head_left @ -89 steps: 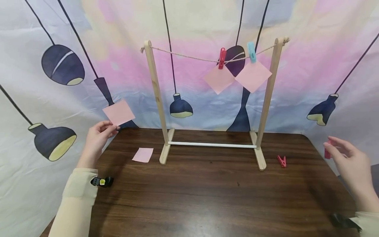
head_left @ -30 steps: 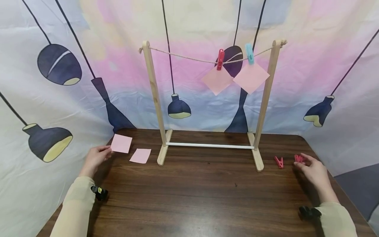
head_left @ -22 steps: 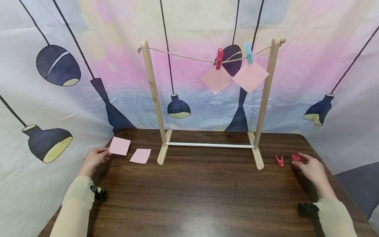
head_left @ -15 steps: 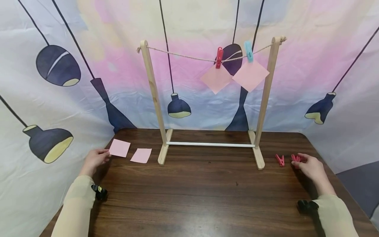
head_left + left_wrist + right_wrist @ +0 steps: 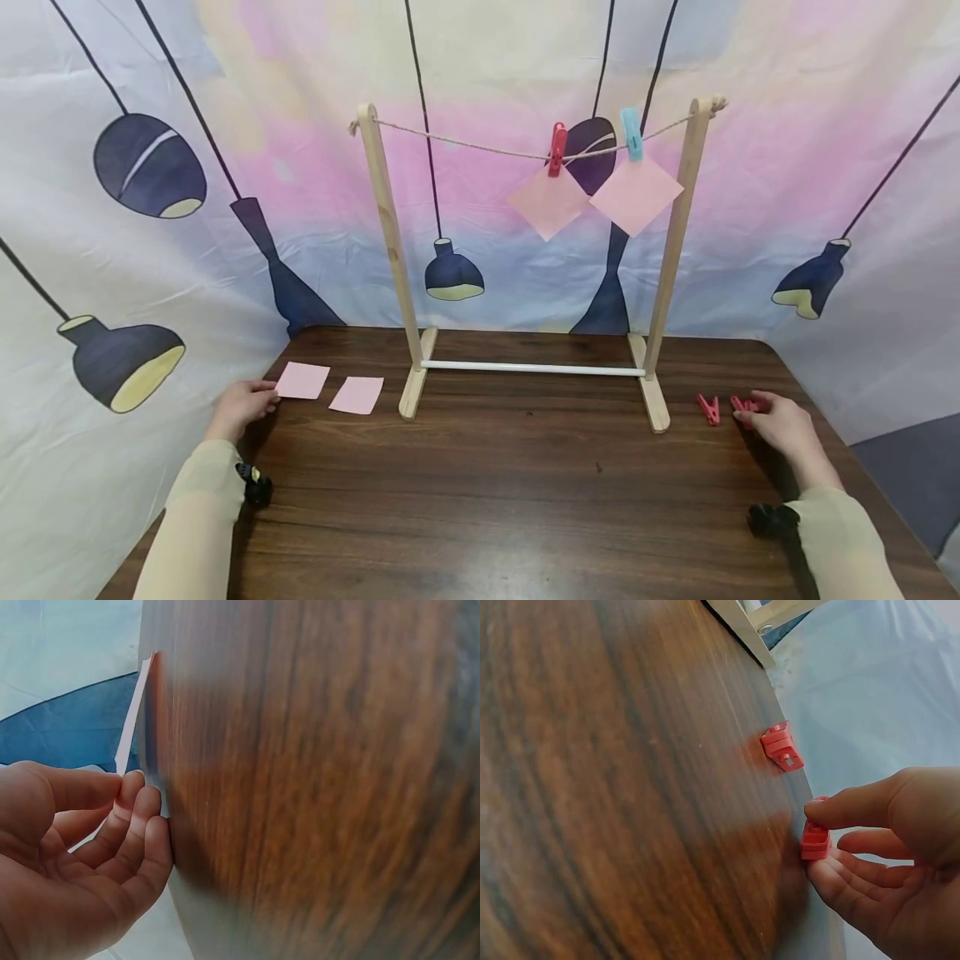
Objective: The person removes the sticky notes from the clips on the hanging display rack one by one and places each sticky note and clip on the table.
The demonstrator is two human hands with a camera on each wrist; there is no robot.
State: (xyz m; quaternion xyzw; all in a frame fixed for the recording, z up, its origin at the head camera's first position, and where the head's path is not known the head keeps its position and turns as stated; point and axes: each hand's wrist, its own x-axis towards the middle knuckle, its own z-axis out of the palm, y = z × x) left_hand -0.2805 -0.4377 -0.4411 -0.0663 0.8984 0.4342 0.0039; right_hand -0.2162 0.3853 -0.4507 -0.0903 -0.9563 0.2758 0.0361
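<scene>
My left hand (image 5: pixel 242 408) pinches the near left corner of a pink paper square (image 5: pixel 303 381) at the table's left side. In the left wrist view that paper (image 5: pixel 133 720) appears edge-on, its far edge close to the wood. A second pink paper square (image 5: pixel 357 395) lies flat just right of it. At the right, my right hand (image 5: pixel 783 429) holds a red clothespin (image 5: pixel 744 406) between thumb and fingers, low by the tabletop. Beside it another red clothespin (image 5: pixel 708 409) lies on the table; the right wrist view shows this loose clothespin (image 5: pixel 782 746) apart from the held one (image 5: pixel 815 841).
A wooden stand (image 5: pixel 389 225) with a white bottom bar (image 5: pixel 532 367) stands at the table's back. From its string (image 5: pixel 465 143) hang two pink squares, held by a red clothespin (image 5: pixel 557 150) and a blue clothespin (image 5: pixel 632 134). A printed cloth (image 5: pixel 510 50) closes off the back.
Both hands have come down to the table from their raised places. The left hand's paper has tilted down nearly flat; the right hand's clothespin has moved left, beside the loose one.
</scene>
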